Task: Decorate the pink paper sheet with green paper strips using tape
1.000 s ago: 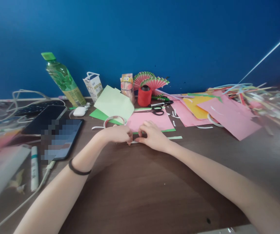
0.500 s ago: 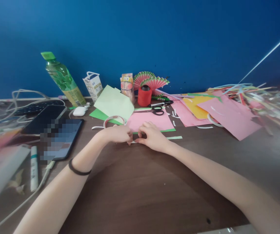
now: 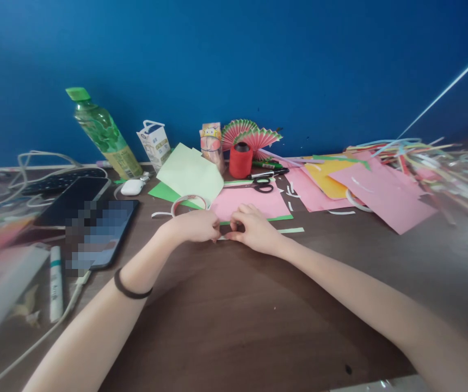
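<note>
In front of the pink sheet [image 3: 250, 201], the left hand [image 3: 197, 225] and the right hand [image 3: 255, 230] are working close together, low over the brown desk [image 3: 250, 310]. Between their fingertips a short piece of pale strip [image 3: 223, 238] is showing, lying just off the pink sheet's near edge. The left hand is keeping its fingers curled and bunched, pointing down at the strip; whether they are pinching it is hidden. The right hand is bending its thumb and forefinger towards each other, the thumb reaching the strip; whether the two are closing on it, I cannot tell. Beyond the right hand, a pale green strip [image 3: 291, 231] is lying near the pink sheet's front right corner.

Scissors [image 3: 264, 185] are resting at the pink sheet's back edge, and behind it a red spool [image 3: 241, 162] is standing before a pleated fan [image 3: 264, 137]. Left of the pink sheet, a tape roll [image 3: 176, 204] is sitting by pale green paper [image 3: 191, 171]. Right of it, yellow paper [image 3: 328, 181] is lying partly under other sheets.
</note>
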Demonstrator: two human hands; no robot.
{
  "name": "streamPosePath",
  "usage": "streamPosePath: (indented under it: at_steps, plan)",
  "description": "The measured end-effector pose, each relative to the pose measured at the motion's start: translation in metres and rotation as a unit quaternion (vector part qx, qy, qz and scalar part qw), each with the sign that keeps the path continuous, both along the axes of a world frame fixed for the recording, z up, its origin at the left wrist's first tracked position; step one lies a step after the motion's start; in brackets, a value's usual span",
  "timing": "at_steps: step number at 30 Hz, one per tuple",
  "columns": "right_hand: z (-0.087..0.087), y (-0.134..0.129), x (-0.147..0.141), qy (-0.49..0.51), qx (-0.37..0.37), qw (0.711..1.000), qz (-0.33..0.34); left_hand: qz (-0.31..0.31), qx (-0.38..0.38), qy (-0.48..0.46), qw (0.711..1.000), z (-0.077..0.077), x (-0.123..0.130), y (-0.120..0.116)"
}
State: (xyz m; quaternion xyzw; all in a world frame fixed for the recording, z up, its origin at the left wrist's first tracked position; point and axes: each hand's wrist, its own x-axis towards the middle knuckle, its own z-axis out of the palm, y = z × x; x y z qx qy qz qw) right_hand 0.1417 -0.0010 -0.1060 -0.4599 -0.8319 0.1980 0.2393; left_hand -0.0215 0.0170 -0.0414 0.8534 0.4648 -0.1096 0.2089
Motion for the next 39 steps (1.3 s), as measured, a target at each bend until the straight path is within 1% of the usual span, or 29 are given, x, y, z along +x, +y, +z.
streamPosePath:
  at_steps: [3, 8, 12, 16, 19, 22, 24, 26, 28, 31, 35, 39]
  plan:
    - [0.001, 0.000, 0.000, -0.002, 0.000, 1.000, 0.000, -0.028, -0.021, 0.045, 0.998, 0.002, 0.000, -0.002]
    - [0.002, -0.001, 0.001, 0.003, 0.001, 1.000, 0.002, -0.018, -0.025, 0.042, 0.999, 0.009, 0.001, -0.005]
    - [0.003, 0.002, 0.003, 0.020, 0.002, 1.000, 0.019, -0.033, -0.043, 0.043, 0.998, 0.013, 0.002, -0.003]
    - [0.007, 0.006, 0.008, 0.046, -0.020, 0.998, 0.031, -0.022, -0.025, 0.031, 0.999, 0.013, -0.001, 0.000]
    - [0.015, 0.009, 0.011, 0.073, -0.074, 0.993, 0.060, -0.025, -0.008, 0.011, 1.000, 0.014, -0.004, -0.001]
    - [0.027, 0.009, 0.015, 0.095, -0.158, 0.979, 0.091, -0.024, 0.008, 0.000, 1.000, 0.019, -0.005, -0.004]
    - [0.036, 0.008, 0.018, 0.092, -0.200, 0.970, 0.107, -0.023, 0.016, -0.011, 1.000, 0.023, -0.005, -0.006]
    - [0.046, 0.005, 0.021, 0.082, -0.226, 0.962, 0.129, -0.023, 0.019, -0.027, 0.999, 0.028, -0.006, -0.009]
    - [0.053, 0.001, 0.024, 0.074, -0.234, 0.958, 0.145, -0.018, 0.020, -0.040, 0.999, 0.032, -0.006, -0.011]
    - [0.062, -0.004, 0.024, 0.059, -0.217, 0.964, 0.146, -0.011, 0.016, -0.051, 0.999, 0.038, -0.005, -0.015]
    - [0.067, -0.009, 0.021, 0.076, -0.217, 0.965, 0.126, -0.010, 0.012, -0.057, 0.998, 0.043, -0.004, -0.018]
    - [0.070, -0.011, 0.020, 0.084, -0.211, 0.968, 0.110, -0.008, 0.004, -0.066, 0.998, 0.044, -0.006, -0.018]
